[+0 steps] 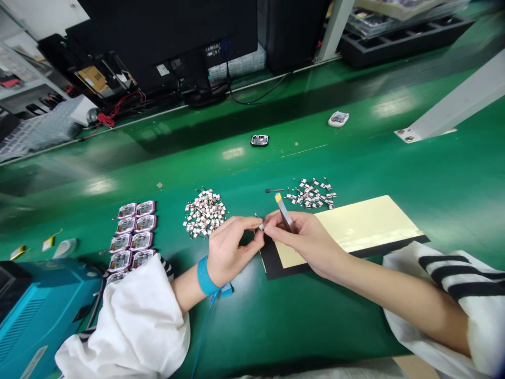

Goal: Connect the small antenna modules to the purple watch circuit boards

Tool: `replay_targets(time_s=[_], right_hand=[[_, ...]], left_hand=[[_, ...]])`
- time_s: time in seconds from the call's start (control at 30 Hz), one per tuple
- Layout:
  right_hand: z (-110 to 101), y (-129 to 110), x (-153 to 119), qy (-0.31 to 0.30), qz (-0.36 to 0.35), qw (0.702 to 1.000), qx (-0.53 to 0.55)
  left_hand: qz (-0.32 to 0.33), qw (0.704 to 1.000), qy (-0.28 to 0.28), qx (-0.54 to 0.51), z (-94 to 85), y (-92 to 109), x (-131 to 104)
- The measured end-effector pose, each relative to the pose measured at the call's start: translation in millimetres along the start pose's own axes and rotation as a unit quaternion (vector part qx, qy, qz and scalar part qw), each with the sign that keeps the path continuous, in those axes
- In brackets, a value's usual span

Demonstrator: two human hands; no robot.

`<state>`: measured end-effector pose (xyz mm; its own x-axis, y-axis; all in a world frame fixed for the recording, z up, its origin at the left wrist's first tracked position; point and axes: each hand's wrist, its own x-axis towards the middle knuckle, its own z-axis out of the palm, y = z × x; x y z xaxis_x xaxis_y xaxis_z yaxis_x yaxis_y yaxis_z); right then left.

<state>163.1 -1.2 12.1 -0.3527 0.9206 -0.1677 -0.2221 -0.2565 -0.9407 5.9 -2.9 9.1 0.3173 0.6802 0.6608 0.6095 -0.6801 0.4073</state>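
Electronics Assembly Bench Filled the View

The place looked like an electronics workshop: a green work surface [276, 326] held piled small components [204, 212] and rows of open device housings [136, 231], while a wrist strap [205, 276] trailed a blue cord and a monitor [169, 42] stood behind.

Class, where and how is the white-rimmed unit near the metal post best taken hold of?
Probably from above, fingertips on opposite sides of its rim: the white-rimmed unit lies flat with nothing against its edges, and its upward face shows parts best left untouched.
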Motion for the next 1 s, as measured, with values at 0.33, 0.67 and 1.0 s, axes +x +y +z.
replay_targets(time_s=[0.33,0.67,1.0], right_hand=[[2,5,1,0.03,-0.001,0.999,-0.015],[-3,5,2,0.041,-0.018,0.999,0.007],[-16,-8,0,-0.003,-0.029,0.943,-0.332]], left_hand=[[0.007,1.0,-0.01,-0.005,0.0,0,0],[-0.037,0.998,-0.016,-0.044,-1.5,1,-4],[-0.018,0.994,-0.104,-0.035,-5.9,0,-4]])
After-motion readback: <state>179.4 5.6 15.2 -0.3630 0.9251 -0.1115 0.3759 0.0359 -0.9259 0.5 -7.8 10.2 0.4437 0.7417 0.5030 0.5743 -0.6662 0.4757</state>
